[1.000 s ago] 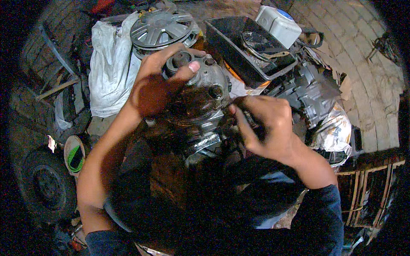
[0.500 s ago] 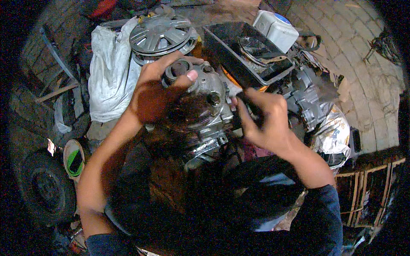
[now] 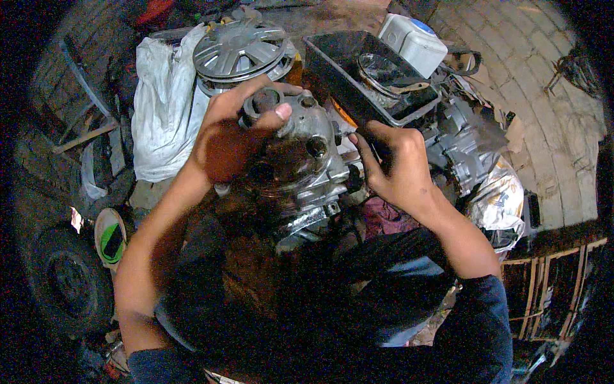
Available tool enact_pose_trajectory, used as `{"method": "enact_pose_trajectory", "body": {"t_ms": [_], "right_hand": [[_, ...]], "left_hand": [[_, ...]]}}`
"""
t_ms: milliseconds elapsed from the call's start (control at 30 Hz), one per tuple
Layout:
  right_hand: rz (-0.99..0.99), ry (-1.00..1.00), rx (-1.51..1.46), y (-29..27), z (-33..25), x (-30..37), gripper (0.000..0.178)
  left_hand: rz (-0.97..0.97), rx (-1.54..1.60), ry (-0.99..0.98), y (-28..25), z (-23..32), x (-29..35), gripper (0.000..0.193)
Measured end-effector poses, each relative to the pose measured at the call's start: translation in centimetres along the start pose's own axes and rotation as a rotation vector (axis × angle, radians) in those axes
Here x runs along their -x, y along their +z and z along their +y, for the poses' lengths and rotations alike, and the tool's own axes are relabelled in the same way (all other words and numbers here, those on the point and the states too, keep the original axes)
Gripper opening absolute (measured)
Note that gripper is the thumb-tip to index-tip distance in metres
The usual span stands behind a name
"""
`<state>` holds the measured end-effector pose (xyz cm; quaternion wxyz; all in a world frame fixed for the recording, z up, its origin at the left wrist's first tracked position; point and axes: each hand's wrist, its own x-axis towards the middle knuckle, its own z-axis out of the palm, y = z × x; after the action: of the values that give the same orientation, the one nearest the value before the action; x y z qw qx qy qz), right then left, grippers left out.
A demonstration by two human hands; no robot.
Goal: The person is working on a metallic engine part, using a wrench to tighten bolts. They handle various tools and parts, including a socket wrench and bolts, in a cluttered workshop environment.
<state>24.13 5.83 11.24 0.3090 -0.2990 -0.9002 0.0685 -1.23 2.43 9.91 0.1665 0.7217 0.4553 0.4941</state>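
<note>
A greasy metal engine casting [image 3: 306, 123] with round ports and a finned or ridged lower side is in front of me, its lower part dark with oil and shadow. My left hand [image 3: 220, 121] is wrapped round its left side, the thumb lying over the top near a round opening. At the casting's right edge is my right hand [image 3: 404, 163], its thumb and bent fingers pinched together beside a small dark stub [image 3: 339, 136]. What the right fingers hold, if anything, is too small to make out.
Beyond the casting lie silver wheel covers [image 3: 240, 51], a white sack [image 3: 163, 115] and a black bin [image 3: 326, 64] with a brush inside. A white canister [image 3: 412, 48] stands behind it. More metal engine parts [image 3: 457, 144] are to the right, a tyre [image 3: 67, 278] at left.
My right hand, blurred before, now looks sharper, with its fingertips slightly higher against the casting's edge. The casting has shifted a little left. My left hand keeps its grip.
</note>
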Motion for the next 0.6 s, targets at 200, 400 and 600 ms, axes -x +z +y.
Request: {"method": "enact_pose_trajectory", "body": {"t_ms": [200, 400, 600], "right_hand": [[0.110, -0.103, -0.073, -1.5, -2.1, 0.1, 0.007], [-0.009, -0.011, -0.124, -2.2, -1.7, 0.0, 0.018], [0.004, 0.109, -0.135, -3.0, -2.9, -0.7, 0.016]], "left_hand": [[0.019, 0.115, -0.060, 0.7, -0.1, 0.5, 0.035], [0.052, -0.031, -0.040, 0.5, 0.0, 0.2, 0.033], [0.121, 0.014, -0.012, 1.1, -1.4, 0.4, 0.032]]}}
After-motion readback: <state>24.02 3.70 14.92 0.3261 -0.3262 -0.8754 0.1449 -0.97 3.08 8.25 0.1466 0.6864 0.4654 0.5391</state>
